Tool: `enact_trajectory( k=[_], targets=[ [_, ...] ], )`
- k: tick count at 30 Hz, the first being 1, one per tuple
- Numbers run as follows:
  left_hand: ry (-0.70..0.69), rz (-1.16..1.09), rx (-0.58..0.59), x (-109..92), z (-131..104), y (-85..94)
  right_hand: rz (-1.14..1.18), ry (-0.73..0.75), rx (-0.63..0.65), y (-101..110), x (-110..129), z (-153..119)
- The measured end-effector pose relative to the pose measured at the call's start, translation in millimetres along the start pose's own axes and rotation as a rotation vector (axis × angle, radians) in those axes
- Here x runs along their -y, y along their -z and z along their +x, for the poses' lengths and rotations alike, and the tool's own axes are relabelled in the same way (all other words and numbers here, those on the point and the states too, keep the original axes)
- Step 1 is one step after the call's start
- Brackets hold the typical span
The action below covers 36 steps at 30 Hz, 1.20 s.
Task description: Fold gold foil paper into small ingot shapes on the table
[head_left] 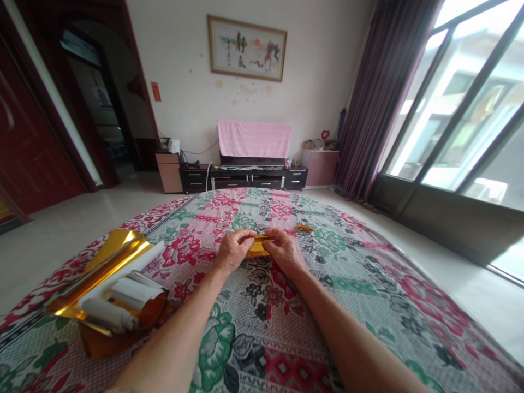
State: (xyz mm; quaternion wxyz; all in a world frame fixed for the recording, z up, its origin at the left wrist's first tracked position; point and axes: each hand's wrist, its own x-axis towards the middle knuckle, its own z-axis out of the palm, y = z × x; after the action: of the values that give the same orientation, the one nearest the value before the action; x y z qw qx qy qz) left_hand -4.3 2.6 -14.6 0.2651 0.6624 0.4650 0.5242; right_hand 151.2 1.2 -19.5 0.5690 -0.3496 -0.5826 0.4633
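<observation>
Nearest the camera, two bare forearms extend over a patterned tablecloth. The folded gold piece is located between the hands, over the middle of the cloth. The left hand grips its left end between thumb and fingers; the right hand grips its right end likewise. A small gold scrap lies on the cloth, just beyond the right hand. To the left, glossy gold sheeting lies beside white rolls; a curved amber sheet partly surrounds their ends. Against the wall stands a low black cabinet with closed drawers; their contents are not visible. A pink cloth drapes the unit on top. A pink side cabinet at its right carries small items, including a red heart-shaped object.
</observation>
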Motion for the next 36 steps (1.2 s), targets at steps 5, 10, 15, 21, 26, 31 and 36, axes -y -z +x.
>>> enact_trajectory(
  k=[5, 10, 15, 21, 26, 31, 36],
  targets=[
    [-0.009, -0.009, 0.001, -0.7, -0.1, 0.2, 0.028, -0.035, -0.006, -0.4, -1.2, 0.6],
    [-0.063, 0.028, -0.005, -3.4, -1.2, 1.3, 0.064, -0.056, -0.018, -1.1, 0.6, 0.3],
    [-0.087, 0.054, 0.004, -4.8, -2.0, 1.9, 0.082, -0.069, -0.025, -1.7, 3.1, -0.4],
    [-0.138, 0.062, 0.011, -8.8, -2.7, 3.2, 0.050, -0.072, -0.042, -1.1, 3.9, -0.2],
    [-0.154, 0.038, 0.020, -10.5, -2.8, 3.4, 0.056, -0.067, -0.040, -0.1, 1.7, 0.4],
    [-0.137, 0.050, 0.029, -9.5, -3.1, 2.9, 0.061, -0.060, -0.030, 0.2, 1.5, 0.5],
    [-0.042, 0.082, 0.043, -7.7, -3.8, 2.1, 0.027, -0.033, -0.018, -0.8, 4.7, -1.1]
  ],
)
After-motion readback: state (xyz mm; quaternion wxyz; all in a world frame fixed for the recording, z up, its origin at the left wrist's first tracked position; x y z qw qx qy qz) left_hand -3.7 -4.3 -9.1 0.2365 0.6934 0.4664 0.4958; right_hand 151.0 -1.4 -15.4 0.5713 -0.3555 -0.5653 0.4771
